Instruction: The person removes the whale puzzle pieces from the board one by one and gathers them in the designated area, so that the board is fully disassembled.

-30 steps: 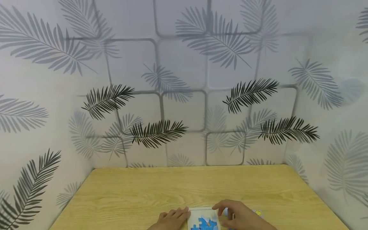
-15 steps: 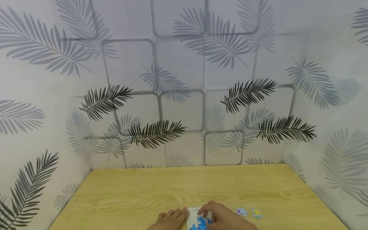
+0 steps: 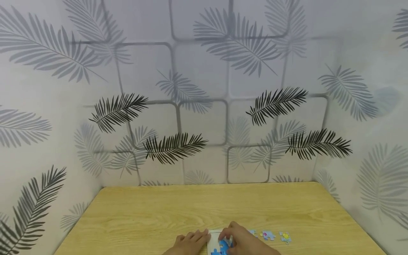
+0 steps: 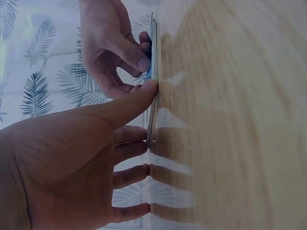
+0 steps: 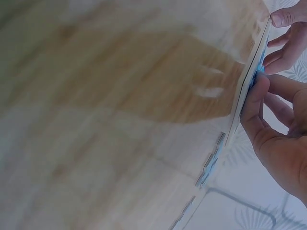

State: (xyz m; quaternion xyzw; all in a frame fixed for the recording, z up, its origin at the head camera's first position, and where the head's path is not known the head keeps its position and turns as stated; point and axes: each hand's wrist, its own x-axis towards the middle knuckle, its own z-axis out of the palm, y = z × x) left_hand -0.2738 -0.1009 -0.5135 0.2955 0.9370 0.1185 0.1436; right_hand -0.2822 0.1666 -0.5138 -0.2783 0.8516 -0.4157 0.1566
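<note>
A thin white puzzle board [image 3: 215,235] with joined blue jigsaw pieces [image 3: 215,252] lies flat at the table's front edge. My left hand [image 3: 190,243] rests beside the board's left side, fingers fairly straight; its thumb touches the board's edge [image 4: 154,57] in the left wrist view. Over the right part of the board, my right hand [image 3: 243,241] has thumb and fingers bent together. In the right wrist view those fingers pinch a small blue jigsaw piece [image 5: 260,69] against the board. The fingers hide most of this piece.
To the right of the board, a light-blue loose piece [image 3: 268,235], a piece with a yellow sun [image 3: 284,236] and another piece [image 3: 253,232] lie on the wooden table [image 3: 153,209]. A leaf-patterned wall [image 3: 204,124] stands behind.
My right hand has moved left from beside the board to over it, uncovering the loose pieces on the table. In the last half second it has shifted only slightly. The left hand stays put.
</note>
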